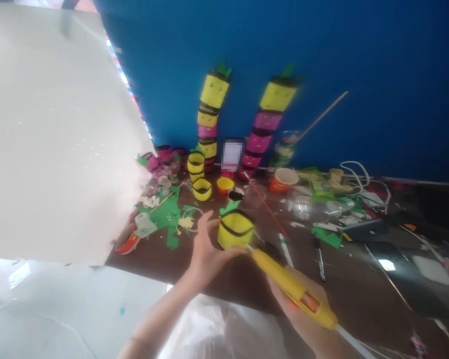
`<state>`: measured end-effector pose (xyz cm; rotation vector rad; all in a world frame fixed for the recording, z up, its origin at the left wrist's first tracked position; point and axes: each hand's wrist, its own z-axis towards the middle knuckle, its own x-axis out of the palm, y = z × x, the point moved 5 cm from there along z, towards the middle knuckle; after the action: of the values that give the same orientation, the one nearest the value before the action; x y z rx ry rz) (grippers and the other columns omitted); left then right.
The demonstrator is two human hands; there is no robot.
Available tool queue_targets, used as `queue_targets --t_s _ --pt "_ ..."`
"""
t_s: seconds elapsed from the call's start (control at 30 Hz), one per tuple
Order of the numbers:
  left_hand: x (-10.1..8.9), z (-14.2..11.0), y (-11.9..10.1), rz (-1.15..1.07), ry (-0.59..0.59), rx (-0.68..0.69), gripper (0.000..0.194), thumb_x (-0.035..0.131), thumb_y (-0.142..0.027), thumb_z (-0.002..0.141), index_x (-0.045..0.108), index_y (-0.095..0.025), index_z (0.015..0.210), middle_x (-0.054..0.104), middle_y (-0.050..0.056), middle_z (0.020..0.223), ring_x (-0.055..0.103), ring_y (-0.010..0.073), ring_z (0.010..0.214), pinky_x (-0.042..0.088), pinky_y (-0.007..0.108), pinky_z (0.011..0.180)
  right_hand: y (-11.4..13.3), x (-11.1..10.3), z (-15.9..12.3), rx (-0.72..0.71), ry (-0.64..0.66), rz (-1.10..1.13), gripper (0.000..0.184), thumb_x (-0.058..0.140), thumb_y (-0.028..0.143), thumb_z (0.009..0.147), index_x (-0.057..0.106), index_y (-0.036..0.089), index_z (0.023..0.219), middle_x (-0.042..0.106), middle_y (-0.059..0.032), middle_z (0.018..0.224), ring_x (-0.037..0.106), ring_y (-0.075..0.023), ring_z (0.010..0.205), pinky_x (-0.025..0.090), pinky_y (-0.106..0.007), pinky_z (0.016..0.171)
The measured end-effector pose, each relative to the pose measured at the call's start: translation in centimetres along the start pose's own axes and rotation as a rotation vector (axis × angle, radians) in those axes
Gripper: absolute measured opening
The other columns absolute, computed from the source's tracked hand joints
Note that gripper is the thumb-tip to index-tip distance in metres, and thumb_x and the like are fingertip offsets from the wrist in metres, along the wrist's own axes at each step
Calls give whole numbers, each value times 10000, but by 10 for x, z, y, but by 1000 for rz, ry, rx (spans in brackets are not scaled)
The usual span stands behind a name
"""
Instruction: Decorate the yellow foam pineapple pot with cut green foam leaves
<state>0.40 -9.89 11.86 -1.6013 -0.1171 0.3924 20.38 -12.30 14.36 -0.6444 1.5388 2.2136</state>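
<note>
My left hand (208,249) curls around the left side of a yellow cup (230,236) with a black band at its rim, thumb in front and fingers behind. In my right hand (303,299) is a yellow hot glue gun (288,281), with a white length trailing from its rear end. The metal tip of the glue gun points at the lower right of the cup, close to my left thumb; whether it touches is too blurred to tell. Just behind the cup are a small yellow cup (202,189) and a green paper scrap (230,206).
Two tall stacks of yellow and pink cups, a left one (208,119) and a right one (264,124), stand by the blue wall (164,65). Green paper (172,214) and a red cup (129,240) lie left. A red-and-white paper cup (283,180), marker (319,259) and plastic bottles (303,205) are right.
</note>
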Motion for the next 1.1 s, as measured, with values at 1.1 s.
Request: queue_targets --t_s 1.1 --pt "-15 34 40 22 -126 119 840 792 -287 542 341 -209 1246 528 107 1143 522 233 1095 399 399 955 -8 -15 -17 127 -100 208 96 627 323 748 597 232 742 548 21 605 506 -133 499 421 -248 476"
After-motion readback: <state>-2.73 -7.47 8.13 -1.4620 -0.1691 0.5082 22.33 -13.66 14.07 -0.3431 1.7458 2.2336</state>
